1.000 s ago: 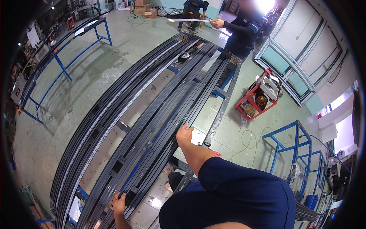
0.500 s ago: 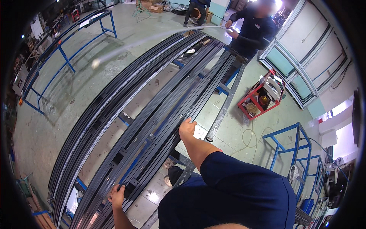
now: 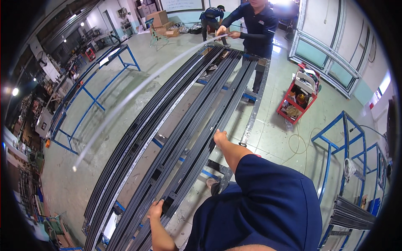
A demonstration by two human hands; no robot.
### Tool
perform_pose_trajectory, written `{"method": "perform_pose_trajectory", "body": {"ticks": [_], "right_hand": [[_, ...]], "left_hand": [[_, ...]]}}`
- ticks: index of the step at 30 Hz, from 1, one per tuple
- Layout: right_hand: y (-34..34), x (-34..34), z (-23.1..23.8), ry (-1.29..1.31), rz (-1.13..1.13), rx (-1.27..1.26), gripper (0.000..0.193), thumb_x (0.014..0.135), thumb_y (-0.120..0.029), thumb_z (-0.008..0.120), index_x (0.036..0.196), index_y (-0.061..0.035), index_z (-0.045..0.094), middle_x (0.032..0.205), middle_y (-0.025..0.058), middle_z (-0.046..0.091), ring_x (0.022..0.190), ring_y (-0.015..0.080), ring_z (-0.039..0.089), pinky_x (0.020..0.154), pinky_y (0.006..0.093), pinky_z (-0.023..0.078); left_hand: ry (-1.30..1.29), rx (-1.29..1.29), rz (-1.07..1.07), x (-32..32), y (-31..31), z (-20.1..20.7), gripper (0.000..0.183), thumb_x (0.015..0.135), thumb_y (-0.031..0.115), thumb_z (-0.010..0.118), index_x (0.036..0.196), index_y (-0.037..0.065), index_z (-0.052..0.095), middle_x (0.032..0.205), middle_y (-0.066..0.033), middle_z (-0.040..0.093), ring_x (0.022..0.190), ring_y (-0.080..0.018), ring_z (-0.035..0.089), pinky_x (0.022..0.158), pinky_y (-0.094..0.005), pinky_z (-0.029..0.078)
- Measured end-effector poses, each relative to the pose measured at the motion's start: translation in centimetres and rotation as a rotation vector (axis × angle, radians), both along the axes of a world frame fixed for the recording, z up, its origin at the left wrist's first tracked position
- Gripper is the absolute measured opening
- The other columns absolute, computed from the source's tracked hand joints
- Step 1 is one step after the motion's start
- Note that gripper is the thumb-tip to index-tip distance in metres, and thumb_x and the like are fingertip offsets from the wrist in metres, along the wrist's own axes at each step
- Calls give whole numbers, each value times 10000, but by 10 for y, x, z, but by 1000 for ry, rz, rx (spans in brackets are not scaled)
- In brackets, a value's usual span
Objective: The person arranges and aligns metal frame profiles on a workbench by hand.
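Long dark grey metal profiles lie side by side across a blue-framed workbench, running away from me. My left hand is closed round the near part of the right-hand profile, fingers over its top beside a dark cutout. Farther along the same profile, my right hand grips its outer right edge, with part of the fingers hidden beneath. A gap separates this profile from those to its left. Farther left lie more dark profiles, some bearing a white printed strip.
At the bench's far end a co-worker holds a long pale flexible strip reaching out to the left. Another person bends behind. A red tool cart and blue stands are at right; another blue-framed table stands left.
My view has tilted upward and shifted. Both hands keep hold of the profile, and the gap to its left looks wider. The co-worker's pale strip now stretches farther down on the left.
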State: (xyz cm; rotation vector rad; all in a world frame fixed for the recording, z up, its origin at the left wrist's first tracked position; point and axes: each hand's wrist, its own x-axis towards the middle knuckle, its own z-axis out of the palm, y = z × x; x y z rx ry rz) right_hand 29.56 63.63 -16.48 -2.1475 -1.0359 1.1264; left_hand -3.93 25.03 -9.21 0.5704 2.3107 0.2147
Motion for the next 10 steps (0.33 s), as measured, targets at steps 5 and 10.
{"method": "perform_pose_trajectory", "body": {"ticks": [5, 10], "right_hand": [[-40, -11, 3, 202, 157, -90, 754, 1057, -485, 410, 1461, 112, 187, 1309, 350, 585, 1186, 466, 625, 922, 480, 551], [-60, -2, -15, 278, 212, -138, 755, 989, -630, 488, 1492, -93, 316, 1145, 221, 658, 868, 377, 712, 769, 673, 523]], "left_hand": [[-42, 19, -11, -14, -8, -11, 702, 838, 642, 598, 1385, 204, 646, 1543, -115, 508, 1493, -346, 360, 1202, -667, 24], [-3, -30, -8, -1, 2, 5, 703, 857, 636, 586, 1419, 214, 620, 1577, -116, 466, 1526, -348, 298, 1209, -661, -2]]}}
